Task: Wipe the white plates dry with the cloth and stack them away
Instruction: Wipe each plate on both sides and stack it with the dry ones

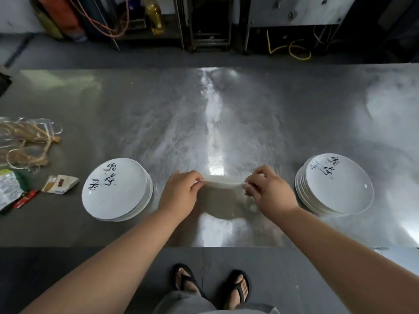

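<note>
white plate point(223, 183) edge-on, rim running left-right

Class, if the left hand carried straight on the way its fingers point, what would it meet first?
The left hand points its fingers across at the white piece it pinches, plate or cloth unclear; past that, most likely the right hand holding the other end.

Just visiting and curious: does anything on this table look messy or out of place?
Only the clutter at the table's left end: tangled twine, a green packet and torn sachets lie scattered beside the left plate stack. That stack, the right stack and the plate between the left hand and right hand look intact; nothing spilled.
</note>
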